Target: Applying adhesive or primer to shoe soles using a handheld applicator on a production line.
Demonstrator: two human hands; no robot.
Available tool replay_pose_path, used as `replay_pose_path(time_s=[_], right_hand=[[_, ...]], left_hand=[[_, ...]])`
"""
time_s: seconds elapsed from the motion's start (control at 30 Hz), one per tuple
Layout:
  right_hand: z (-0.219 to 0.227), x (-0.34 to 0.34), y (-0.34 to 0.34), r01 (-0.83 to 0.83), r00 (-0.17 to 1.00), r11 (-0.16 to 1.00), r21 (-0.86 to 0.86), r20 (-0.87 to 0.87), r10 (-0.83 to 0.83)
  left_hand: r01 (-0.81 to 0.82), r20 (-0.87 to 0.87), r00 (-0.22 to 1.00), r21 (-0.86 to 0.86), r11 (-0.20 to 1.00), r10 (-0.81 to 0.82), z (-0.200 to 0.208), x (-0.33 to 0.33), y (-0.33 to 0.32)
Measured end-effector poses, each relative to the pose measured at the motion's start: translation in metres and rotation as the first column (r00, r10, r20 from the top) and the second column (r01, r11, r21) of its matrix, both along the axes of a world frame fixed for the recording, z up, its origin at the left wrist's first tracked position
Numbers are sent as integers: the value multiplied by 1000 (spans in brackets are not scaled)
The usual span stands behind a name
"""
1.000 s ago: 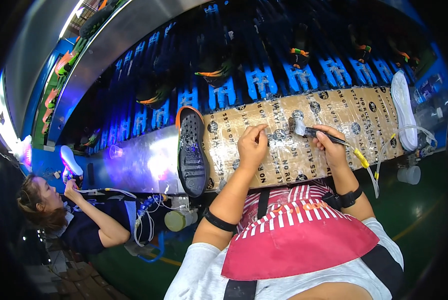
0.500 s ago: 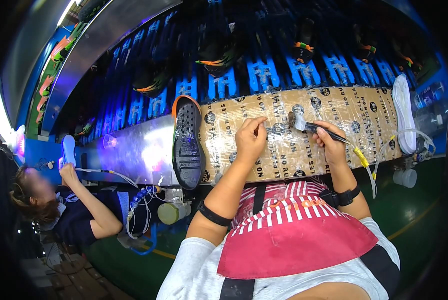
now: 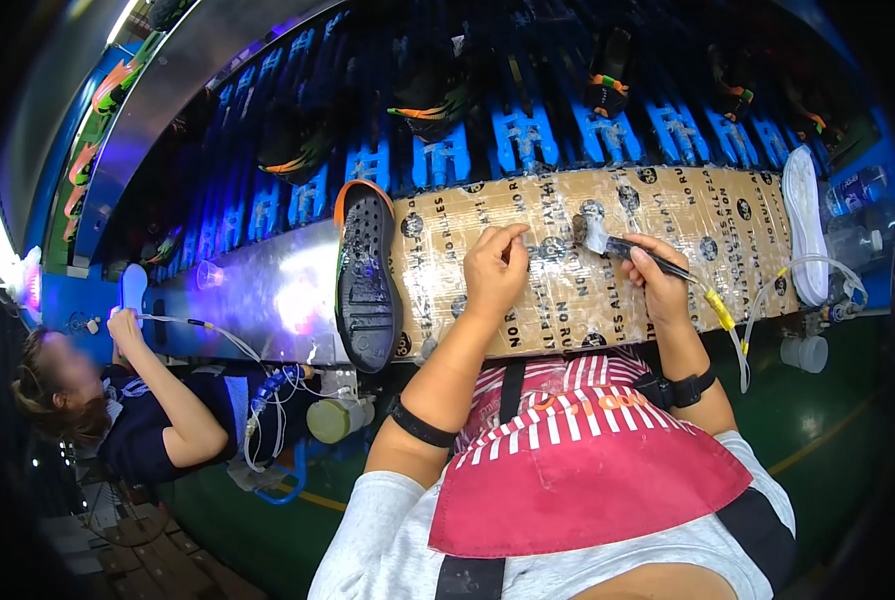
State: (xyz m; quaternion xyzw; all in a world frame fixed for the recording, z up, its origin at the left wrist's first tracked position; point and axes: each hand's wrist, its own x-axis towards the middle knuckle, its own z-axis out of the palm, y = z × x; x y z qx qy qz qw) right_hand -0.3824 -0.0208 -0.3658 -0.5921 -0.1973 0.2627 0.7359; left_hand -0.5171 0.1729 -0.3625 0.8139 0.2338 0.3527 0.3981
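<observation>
My right hand (image 3: 660,280) grips the black handle of a glue brush (image 3: 620,246), and a thin clear tube with yellow bands runs from its end. The brush's dark bristle end is at or just over the cardboard (image 3: 658,325) laid along the bench, its pale ferrule smeared white. To the left, my left hand (image 3: 496,268) hovers over or rests on the same cardboard, fingers loosely curled in with nothing seen in them. Left of that hand lies a black shoe sole (image 3: 370,275) with an orange and green edge. At the cardboard's right end is a white sole (image 3: 806,225).
Behind the bench runs a conveyor with blue holders (image 3: 524,138) and dark shoe uppers (image 3: 434,110). On the left a co-worker (image 3: 158,400) holds a pale sole (image 3: 134,290). A glue pot (image 3: 330,418) hangs by the bench edge; bottles (image 3: 858,190) stand far right.
The whole view has shifted slightly, and bench and sole sit a little further left. Both my hands keep nearly the same pose. The co-worker's hand has moved up a little along the pale sole.
</observation>
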Motion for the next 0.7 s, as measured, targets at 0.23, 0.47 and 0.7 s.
replay_pose_path(time_s=[0.23,0.47,0.7], right_hand=[[-1,1,0,15,1000,1000,-11,-5,-15],[-1,0,0,7,1000,1000,5,-4,-7],[-3,1,0,7,1000,1000,-7,-3,-7]], left_hand=[[-1,-31,1000,-19,1000,0,0,-1,0],[-4,-12,1000,-18,1000,4,-2,0,1],[-1,-14,1000,-31,1000,1,-2,0,1]])
